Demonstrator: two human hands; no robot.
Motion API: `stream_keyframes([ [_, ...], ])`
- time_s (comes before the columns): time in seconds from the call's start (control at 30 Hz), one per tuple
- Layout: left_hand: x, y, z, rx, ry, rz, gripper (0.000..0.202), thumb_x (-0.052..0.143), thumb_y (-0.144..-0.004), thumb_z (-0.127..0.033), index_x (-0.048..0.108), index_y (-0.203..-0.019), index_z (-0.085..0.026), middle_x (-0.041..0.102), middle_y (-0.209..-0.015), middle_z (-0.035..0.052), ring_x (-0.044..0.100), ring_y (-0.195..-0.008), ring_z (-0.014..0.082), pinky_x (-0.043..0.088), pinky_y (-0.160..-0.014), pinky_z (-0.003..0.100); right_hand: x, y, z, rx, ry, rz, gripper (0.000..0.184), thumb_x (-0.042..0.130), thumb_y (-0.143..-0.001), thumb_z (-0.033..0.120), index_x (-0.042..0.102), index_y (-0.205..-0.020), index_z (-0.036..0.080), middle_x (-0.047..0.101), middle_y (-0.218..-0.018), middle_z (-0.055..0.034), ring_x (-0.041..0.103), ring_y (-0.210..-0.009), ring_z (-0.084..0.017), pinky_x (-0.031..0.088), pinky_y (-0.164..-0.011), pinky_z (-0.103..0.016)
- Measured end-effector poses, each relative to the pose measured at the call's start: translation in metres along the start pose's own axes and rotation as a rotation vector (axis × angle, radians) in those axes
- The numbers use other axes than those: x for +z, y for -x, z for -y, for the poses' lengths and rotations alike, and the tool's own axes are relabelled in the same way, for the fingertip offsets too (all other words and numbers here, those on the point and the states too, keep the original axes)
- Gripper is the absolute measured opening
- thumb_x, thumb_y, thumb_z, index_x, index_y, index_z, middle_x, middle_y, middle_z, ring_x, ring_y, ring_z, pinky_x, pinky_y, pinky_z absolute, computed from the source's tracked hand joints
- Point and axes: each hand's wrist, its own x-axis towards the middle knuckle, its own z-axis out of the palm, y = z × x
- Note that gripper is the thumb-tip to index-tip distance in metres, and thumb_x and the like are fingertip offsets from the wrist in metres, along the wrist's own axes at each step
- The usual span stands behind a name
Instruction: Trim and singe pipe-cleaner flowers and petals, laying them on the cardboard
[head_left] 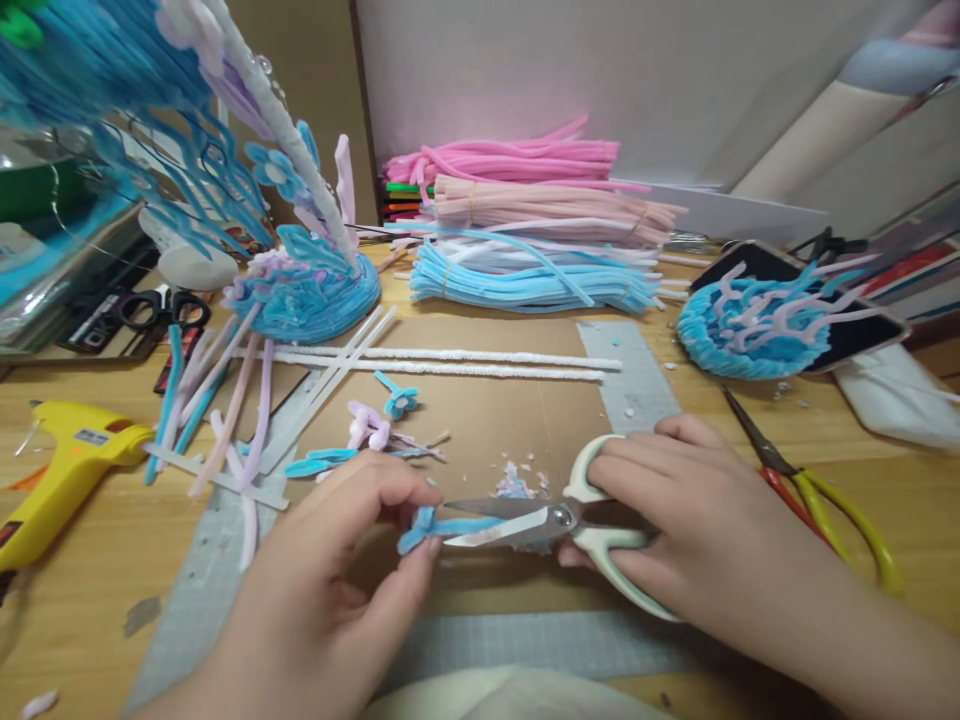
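Between the thumb and fingers of my left hand (352, 560) a blue pipe cleaner (469, 524), looped at its held end, points to the right. My right hand (690, 520) grips a pair of scissors (592, 520) by its pale handles. The blades are parted, with the blue stem lying between them. Just beyond the blades sits a small heap of blue and pink fuzz clippings (517, 478). Near my left fingers lie a lilac flower piece (367, 428), a small blue flower (400, 400) and blue leaf-like pieces (321, 462) on a brown cardboard sheet (510, 420).
Pink (517, 160) and blue pipe cleaner bundles (525, 280) lie at the back. A yellow glue gun (71, 455) rests at left, beneath a blue fuzzy tree model (307, 300). At right are pliers (810, 490) and a blue fuzzy round piece (705, 335) on a phone.
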Motion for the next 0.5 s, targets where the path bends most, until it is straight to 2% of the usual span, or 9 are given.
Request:
stream_keyframes([
  [0.5, 0.0007, -0.0013, -0.0002, 0.062, -0.021, 0.011, 0.027, 0.053, -0.086, -0.006, 0.054, -0.098, -0.030, 0.064, -0.089, -0.0058, 0.064, -0.090, 0.0101, 0.050, -0.080, 0.019, -0.0006, 0.0002, 0.0013, 0.052, -0.043, 0.072, 0.039, 0.085, -0.070, 0.045, 0.054, -0.068, 0.022, 0.060, -0.067, 0.0073, 0.057, -0.066, -0.015, 0.027, -0.072, -0.032],
])
